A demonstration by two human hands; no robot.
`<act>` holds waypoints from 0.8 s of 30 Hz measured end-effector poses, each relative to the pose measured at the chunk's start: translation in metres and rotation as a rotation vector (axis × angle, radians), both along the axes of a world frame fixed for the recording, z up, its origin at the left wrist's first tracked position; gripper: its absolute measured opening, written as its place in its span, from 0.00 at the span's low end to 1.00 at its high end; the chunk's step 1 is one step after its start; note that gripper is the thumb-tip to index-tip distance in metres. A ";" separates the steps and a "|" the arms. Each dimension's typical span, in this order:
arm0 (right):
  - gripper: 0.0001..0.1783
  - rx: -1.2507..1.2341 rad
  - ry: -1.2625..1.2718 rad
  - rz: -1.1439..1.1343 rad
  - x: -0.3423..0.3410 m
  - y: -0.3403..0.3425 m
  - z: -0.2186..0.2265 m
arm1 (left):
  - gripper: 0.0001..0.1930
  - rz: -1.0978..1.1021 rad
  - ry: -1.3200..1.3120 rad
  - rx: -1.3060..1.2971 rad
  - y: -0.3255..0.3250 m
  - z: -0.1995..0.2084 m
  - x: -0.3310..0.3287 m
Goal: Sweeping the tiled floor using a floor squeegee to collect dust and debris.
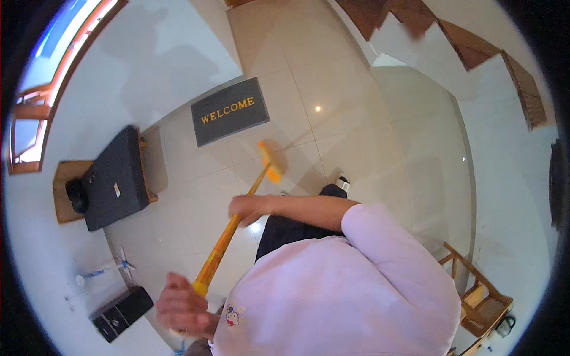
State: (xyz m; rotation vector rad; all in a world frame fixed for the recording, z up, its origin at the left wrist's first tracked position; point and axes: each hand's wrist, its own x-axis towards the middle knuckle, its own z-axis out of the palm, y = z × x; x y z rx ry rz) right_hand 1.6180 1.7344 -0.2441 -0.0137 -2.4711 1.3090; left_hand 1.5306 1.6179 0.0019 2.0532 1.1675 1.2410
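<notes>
A broom (pixel 228 241) with a yellow-orange handle slants away from me across the view. My left hand (pixel 181 305) is wrapped round the upper end of the handle. Lower down the same handle, my right hand (pixel 249 209) is closed round it, its forearm crossing in front of me from the right. The narrow yellow-orange broom head (pixel 270 162) rests on the pale tiled floor (pixel 344 130), just ahead of my feet. Both hands look slightly blurred.
Beyond the broom head lies a dark grey doormat (pixel 231 113). A dark cushioned bench (pixel 119 181), a small tripod-like stand (pixel 107 271) and a black box (pixel 122 313) line the left wall. Wooden-treaded stairs (pixel 469 44) rise at right; a wooden chair (pixel 481 296) stands lower right.
</notes>
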 end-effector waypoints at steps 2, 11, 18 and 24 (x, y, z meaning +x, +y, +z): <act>0.08 0.016 0.028 -0.203 0.047 0.035 -0.027 | 0.10 0.452 0.179 -0.122 0.015 -0.035 0.020; 0.08 0.023 -0.101 -1.067 0.261 0.080 0.024 | 0.10 -0.412 -0.534 -0.061 0.141 -0.006 0.171; 0.09 -0.110 -0.452 -1.332 0.402 -0.013 -0.021 | 0.04 -0.424 -0.541 -0.522 0.183 -0.069 0.276; 0.06 -0.159 -0.368 -1.229 0.388 0.018 -0.026 | 0.02 -0.747 -0.521 -0.444 0.212 -0.038 0.307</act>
